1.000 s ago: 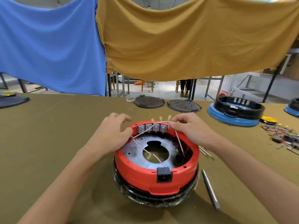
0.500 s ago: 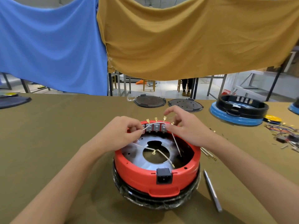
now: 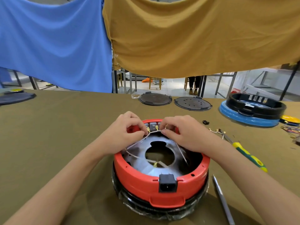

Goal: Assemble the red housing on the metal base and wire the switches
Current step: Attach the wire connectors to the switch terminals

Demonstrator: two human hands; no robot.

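Housing: red housing [image 3: 144, 181] sits on the metal base [image 3: 141, 166], near centre.
Left hand [image 3: 125, 137]: pinches a wire [image 3: 138, 143] terminal.
Right hand [image 3: 186, 135]: pinches another.
Switches [image 3: 152, 126]: far rim, just beyond both fingertips, equally close.

both forearms reach forward; left hand [image 3: 125, 133] and right hand [image 3: 183, 133] curled, fingertips nearly meeting, each grip pinched.

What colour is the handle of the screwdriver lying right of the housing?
Yellow and green, on the screwdriver; the head view shows it clearly.
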